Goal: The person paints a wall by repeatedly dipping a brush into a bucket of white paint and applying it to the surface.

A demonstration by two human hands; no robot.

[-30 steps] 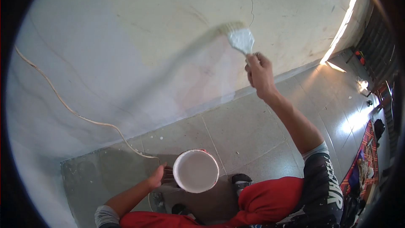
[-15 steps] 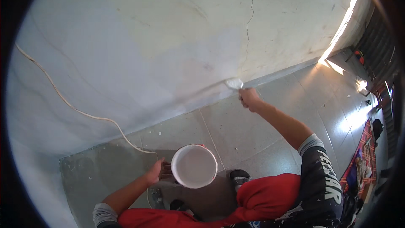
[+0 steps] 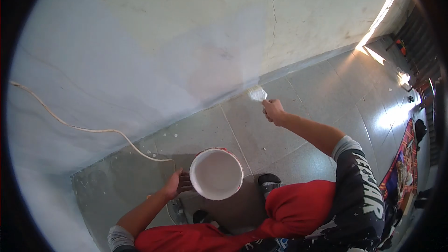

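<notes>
A wide paintbrush point(image 3: 257, 94) with white-coated bristles is in my right hand point(image 3: 274, 111), fingers wrapped round its handle. Its bristles overlap the foot of the wall point(image 3: 228, 42) in this view, where the wall meets the floor. A white round bucket point(image 3: 216, 174) with red marks on its rim holds pale paint and is in front of my legs. On its left side, my left hand point(image 3: 175, 183) has its fingers stretched out towards the bucket wall, the fingertips partly hidden by the bucket.
A pale cable point(image 3: 98, 130) runs from the wall down to the floor near my left hand. Grey tiles point(image 3: 303, 158) cover the floor, with white spots by the wall. A red patterned cloth point(image 3: 401, 165) with things on it lies at right. My shoe point(image 3: 269, 180) is beside the bucket.
The brush has come down off the pale lower wall to the wall's foot. The view has shifted slightly; my left hand stays at the bucket's side.
</notes>
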